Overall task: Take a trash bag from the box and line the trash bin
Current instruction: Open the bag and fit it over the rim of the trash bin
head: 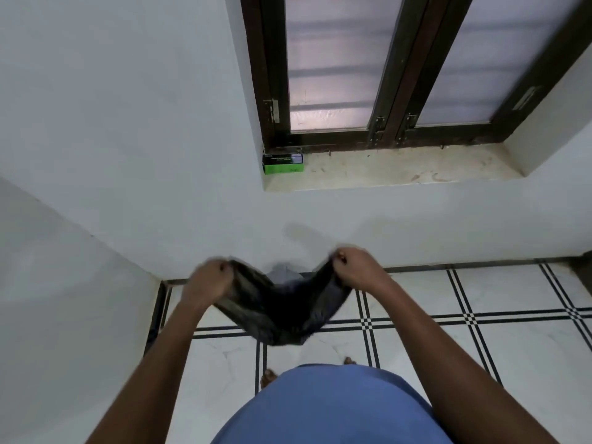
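Trash bag (282,312), black, thin glossy plastic, crinkled, hangs in mid-air between both hands, above the floor (480,347) and in front of the wall. Its top edge is stretched sideways and sags in a V at the middle; the lower part droops in loose folds. A bit of pale grey shows at the dip of the V, behind the bag, too blurred to identify.

Left hand (208,283): fingers curled, gripping the left end of the bag's top edge, knuckles up. Some motion blur. Right hand (355,270): fingers curled tight, pinching the right end of the top edge. Hands well apart, bag taut between them along the top.

Box (283,163): small cardboard carton, green with a black top band and white print, sits at the left end of the window sill (400,173), up against the window frame corner. The sill is pale stone, scuffed and stained.

Window (400,65): dark brown frame, frosted panes, metal latches at the bottom.

Wall is smooth, painted white. Floor is glossy white tile with black double-line grid, dark skirting along the wall edge.

Blue shirt (326,408) fills the bottom centre; bare toes peek out just beyond it on the tile.
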Tool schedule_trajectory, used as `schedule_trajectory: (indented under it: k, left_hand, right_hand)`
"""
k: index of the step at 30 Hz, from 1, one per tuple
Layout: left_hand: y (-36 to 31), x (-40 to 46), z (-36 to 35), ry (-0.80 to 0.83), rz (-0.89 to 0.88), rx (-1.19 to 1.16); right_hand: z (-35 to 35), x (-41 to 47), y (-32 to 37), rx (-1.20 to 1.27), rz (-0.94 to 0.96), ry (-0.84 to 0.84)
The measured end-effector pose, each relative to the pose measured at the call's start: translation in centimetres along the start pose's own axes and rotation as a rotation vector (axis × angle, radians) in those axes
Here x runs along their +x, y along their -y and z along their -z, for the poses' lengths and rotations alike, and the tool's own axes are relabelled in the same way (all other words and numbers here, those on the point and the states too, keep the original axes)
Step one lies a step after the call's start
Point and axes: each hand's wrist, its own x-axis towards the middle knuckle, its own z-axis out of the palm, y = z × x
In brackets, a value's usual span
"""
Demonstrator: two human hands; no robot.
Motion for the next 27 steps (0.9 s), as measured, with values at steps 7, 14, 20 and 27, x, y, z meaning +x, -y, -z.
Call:
schedule_trajectory:
  k: [7, 14, 20, 27]
  left_hand:
    - [-5.1, -3.3, 4.0, -0.858, -0.424, -0.343]
    - [2.4, 0.3, -1.2, 0.315, -0.014, 0.376]
    - [1.1, -0.5, 0.0, 0.139, 0.013, 0.081]
    - [-7.1, -3.3, 1.4, 0.096, -0.315, -0.294]
  right_hand:
    - [3.6, -2.7, 5.4, 0.328, 0.458, -0.822]
    - [-0.2, -2.6, -0.8, -0.284, -0.168, 0.495]
    - [0.4, -3.8, 0.6, -0.289, -0.206, 0.491]
    - [-0.8, -3.5, 7.5, -0.004, 0.191, 0.059]
